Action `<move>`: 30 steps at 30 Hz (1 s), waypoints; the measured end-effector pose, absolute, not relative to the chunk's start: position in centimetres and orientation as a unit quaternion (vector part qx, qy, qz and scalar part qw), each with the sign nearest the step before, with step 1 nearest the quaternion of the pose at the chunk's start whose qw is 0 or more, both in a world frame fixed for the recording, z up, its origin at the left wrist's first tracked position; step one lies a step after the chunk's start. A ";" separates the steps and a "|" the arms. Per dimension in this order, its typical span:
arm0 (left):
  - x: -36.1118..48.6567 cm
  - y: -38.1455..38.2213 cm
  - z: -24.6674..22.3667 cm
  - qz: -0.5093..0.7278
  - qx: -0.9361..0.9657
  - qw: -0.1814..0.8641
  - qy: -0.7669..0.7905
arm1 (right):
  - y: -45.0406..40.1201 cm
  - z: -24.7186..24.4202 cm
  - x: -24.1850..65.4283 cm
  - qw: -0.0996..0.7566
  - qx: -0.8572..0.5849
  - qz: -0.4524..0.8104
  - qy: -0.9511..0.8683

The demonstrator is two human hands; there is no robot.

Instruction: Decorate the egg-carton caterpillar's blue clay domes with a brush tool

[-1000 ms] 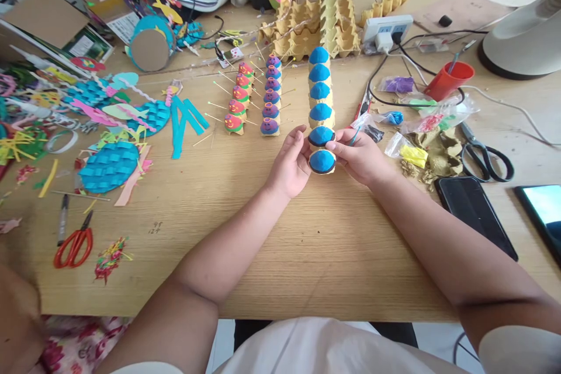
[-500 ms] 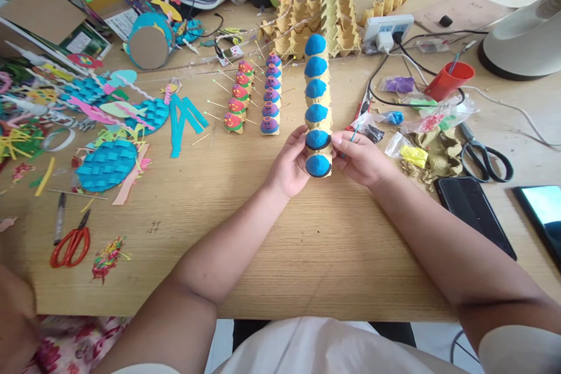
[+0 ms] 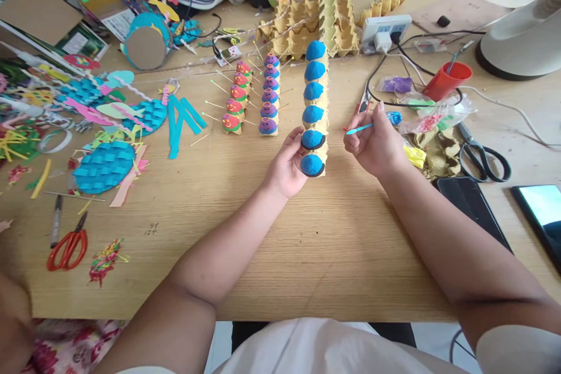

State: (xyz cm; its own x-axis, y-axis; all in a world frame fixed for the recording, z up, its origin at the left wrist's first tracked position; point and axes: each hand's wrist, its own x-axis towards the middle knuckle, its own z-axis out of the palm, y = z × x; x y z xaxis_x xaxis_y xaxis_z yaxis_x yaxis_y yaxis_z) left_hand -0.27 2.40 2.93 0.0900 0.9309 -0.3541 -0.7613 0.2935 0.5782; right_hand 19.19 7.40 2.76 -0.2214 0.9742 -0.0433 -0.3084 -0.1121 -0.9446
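My left hand (image 3: 287, 166) grips the near end of an egg-carton strip (image 3: 321, 99), whose several bumps are capped in blue. The two nearest blue caps carry a dark band along their lower edge. To the right of the strip and apart from it, my right hand (image 3: 379, 143) pinches a thin blue tool (image 3: 360, 128) that points left. Left of the strip stand two shorter decorated rows with small faces and pins, one red and green (image 3: 235, 106), the other purple and blue (image 3: 269, 110).
Woven blue paper pieces (image 3: 105, 166) and red-handled scissors (image 3: 68, 248) lie left. At right are a red cup (image 3: 447, 80), black-handled scissors (image 3: 484, 160), clay packets and two phones (image 3: 471, 207). Egg cartons (image 3: 298, 29) stand behind. Part of another person shows at lower left.
My right hand has moved away from the strip to the right, turning so that the blue tool shows more fully. The strip has shifted slightly left, still in my left hand.
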 end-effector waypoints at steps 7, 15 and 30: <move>-0.3 2.5 2.6 0.582 0.124 0.721 0.355 | 5.8 3.1 18.0 0.484 -0.340 0.610 -0.527; -0.2 2.6 2.5 0.583 0.128 0.716 0.361 | 5.4 3.5 18.1 0.459 -0.342 0.583 -0.577; -0.2 2.6 2.0 0.595 0.152 0.709 0.346 | 4.6 2.8 16.3 0.479 -0.335 0.723 -0.369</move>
